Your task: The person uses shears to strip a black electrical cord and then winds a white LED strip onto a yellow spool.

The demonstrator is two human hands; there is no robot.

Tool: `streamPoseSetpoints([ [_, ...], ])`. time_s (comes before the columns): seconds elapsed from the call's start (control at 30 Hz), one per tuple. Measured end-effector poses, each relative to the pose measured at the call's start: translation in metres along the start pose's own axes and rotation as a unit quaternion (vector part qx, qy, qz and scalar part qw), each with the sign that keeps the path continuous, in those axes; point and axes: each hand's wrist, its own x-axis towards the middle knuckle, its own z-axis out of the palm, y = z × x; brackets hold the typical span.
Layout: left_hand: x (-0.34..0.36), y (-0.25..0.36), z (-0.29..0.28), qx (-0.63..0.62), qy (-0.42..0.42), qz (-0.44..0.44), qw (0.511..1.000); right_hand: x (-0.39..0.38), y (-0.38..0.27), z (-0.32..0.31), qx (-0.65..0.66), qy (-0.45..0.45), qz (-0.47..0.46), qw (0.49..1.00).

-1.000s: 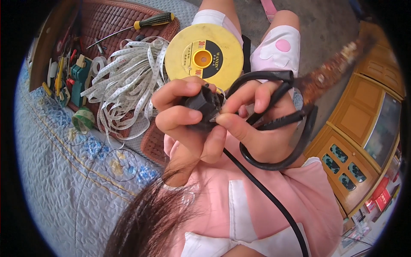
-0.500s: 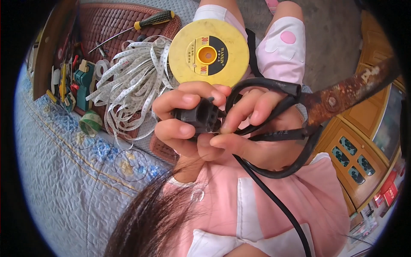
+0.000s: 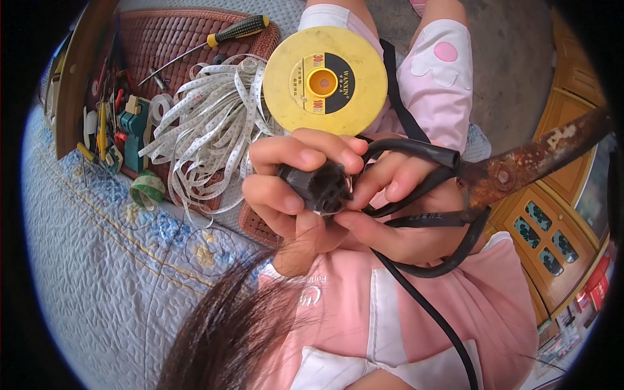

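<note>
My left hand (image 3: 276,195) is wrapped round a black plug-like fitting (image 3: 307,185), its holed end turned rightward. My right hand (image 3: 422,227) has its thumb and index finger pinched at the fitting's right side, by a small wire or piece too tiny to make out. Rusty scissors (image 3: 520,159) with black-sleeved looped handles hang on my right hand, blades pointing up to the right. A black cable (image 3: 434,312) runs down across the pink top. A yellow tape-measure reel (image 3: 289,78) lies on my lap, beside a heap of loose white tape (image 3: 201,117).
At the left, a bed with quilted cover (image 3: 97,260) holds a brown mat (image 3: 156,32), a screwdriver (image 3: 237,30), several tools (image 3: 133,130) and a green tape roll (image 3: 146,192) near a wooden board (image 3: 80,91). Wooden cabinets (image 3: 556,247) stand at the right; grey floor (image 3: 500,65) shows beyond my legs.
The fitting in my left hand has turned so its holed end shows more. The scissors on my right hand swing slightly downward. The whole view has shifted a little.
</note>
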Motion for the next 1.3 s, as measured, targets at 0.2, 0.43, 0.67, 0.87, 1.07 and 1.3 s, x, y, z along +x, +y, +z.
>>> streamPoseSetpoints([
  [0.2, -0.002, -0.001, -0.002, 0.013, 0.026, -0.012, 1.0, -0.003, 0.009, 0.006, 0.064, 0.033, 0.011, 0.997],
  [0.43, -0.002, 0.016, -0.014, 0.204, -0.048, -0.091, 0.973, -0.001, 0.001, 0.004, 0.11, 0.009, 0.066, 0.992],
  [0.67, -0.006, 0.017, -0.021, 0.298, -0.087, -0.043, 0.949, -0.001, 0.0, 0.005, 0.053, 0.004, 0.042, 0.998],
  [0.87, -0.011, 0.017, -0.02, 0.271, -0.083, -0.063, 0.957, -0.003, 0.003, 0.007, 0.029, 0.017, 0.028, 0.999],
  [1.07, -0.013, 0.013, -0.024, 0.234, -0.061, -0.001, 0.97, -0.003, 0.004, 0.003, -0.01, -0.018, 0.013, 1.0],
  [1.3, -0.013, 0.011, -0.025, 0.328, -0.065, 0.018, 0.942, -0.003, 0.003, 0.009, -0.037, 0.037, 0.054, 0.997],
])
